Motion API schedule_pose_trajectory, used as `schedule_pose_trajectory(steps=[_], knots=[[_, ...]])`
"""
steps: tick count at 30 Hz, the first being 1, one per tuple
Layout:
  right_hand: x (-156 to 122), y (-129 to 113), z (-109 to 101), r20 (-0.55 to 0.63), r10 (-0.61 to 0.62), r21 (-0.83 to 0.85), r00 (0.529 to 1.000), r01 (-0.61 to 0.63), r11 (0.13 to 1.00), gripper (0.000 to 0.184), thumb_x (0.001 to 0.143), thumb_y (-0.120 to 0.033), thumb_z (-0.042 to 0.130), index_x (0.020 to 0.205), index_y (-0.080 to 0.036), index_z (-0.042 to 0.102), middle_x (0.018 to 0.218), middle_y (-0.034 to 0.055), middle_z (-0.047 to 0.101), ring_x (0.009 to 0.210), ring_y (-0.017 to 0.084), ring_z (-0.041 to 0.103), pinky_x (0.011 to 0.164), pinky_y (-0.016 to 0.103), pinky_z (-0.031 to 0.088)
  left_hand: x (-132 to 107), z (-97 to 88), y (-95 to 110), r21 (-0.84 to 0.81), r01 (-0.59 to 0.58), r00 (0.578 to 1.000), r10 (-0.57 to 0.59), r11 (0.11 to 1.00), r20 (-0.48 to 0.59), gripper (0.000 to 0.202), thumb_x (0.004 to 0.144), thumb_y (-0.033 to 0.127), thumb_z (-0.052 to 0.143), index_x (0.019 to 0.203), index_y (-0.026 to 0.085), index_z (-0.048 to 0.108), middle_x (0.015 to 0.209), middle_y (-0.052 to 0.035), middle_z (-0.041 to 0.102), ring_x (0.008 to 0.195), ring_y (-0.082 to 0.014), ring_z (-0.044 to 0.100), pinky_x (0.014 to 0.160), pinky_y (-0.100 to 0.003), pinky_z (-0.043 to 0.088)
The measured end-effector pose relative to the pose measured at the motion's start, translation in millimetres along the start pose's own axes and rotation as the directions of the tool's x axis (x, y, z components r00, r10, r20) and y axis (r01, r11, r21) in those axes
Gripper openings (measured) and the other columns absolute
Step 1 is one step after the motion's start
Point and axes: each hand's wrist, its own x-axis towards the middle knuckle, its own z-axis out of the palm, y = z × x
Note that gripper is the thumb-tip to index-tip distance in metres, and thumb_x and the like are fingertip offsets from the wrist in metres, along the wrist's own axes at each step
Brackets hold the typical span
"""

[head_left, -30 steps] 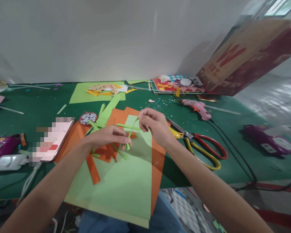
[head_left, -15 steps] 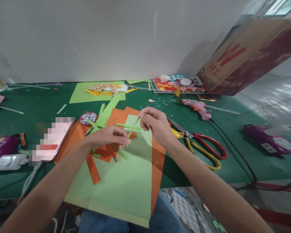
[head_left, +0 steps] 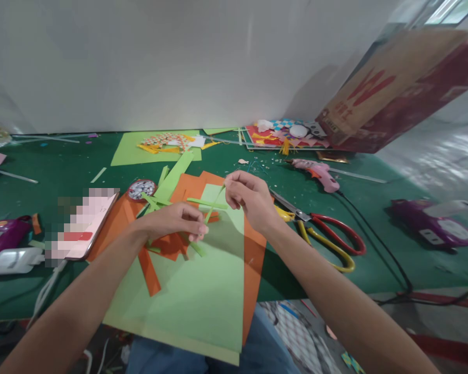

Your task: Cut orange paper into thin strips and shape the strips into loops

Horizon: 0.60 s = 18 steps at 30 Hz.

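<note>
A thin green paper strip (head_left: 215, 204) is stretched on a slant between my two hands. My left hand (head_left: 185, 221) pinches its lower end between thumb and finger, while my right hand (head_left: 247, 193) grips the upper end. Beneath them lies a large light green sheet (head_left: 187, 296) on top of an orange sheet (head_left: 255, 270). Another green strip (head_left: 206, 203) rests flat just behind the held one. Cut orange strips (head_left: 150, 272) and several green ones (head_left: 156, 201) lie around and under my left hand.
Right of my right arm lie red and yellow scissors (head_left: 304, 215) and a pink glue gun (head_left: 317, 174) with a black cord. A phone (head_left: 88, 223) sits at left, near a round tin (head_left: 141, 189). A paper bag (head_left: 393, 88) stands at the back right.
My left hand has shifted very slightly, and the strip between my hands shows straighter. My right hand stays nearly in place.
</note>
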Motion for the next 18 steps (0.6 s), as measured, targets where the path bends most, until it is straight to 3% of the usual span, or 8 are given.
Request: schedule_pose_trajectory(steps=[8,18], knots=[[-0.2,0.5,0.8,0.006,0.012,-0.01,1.0,-0.012,1.0,0.013,0.072,-0.028,0.063,0.068,-0.018,0.055,0.044,-0.0101,0.035,0.039,0.005,0.037,0.04,0.021,0.026,-0.9,1.4,3.5,0.055,0.003,1.0,-0.003,0.998,0.006,0.031,0.076,0.039,0.061,0.056,0.017,0.051,0.059,0.0016,0.049,0.068,-0.0154,0.057,0.065,-0.027,0.04],[-0.1,-1.3,0.3,-0.009,0.031,-0.011,0.999,-0.031,0.999,0.015,0.071,-0.029,0.064,0.067,-0.018,0.056,0.043,-0.01,0.034,0.038,0.005,0.035,0.04,0.022,0.025,-1.7,-0.6,-2.7,0.04,-0.008,0.999,0.006,0.999,0.05,0.029,0.077,0.042,0.065,0.063,0.016,0.063,0.059,0.0014,0.053,0.055,-0.0097,0.048,0.057,-0.024,0.038]])
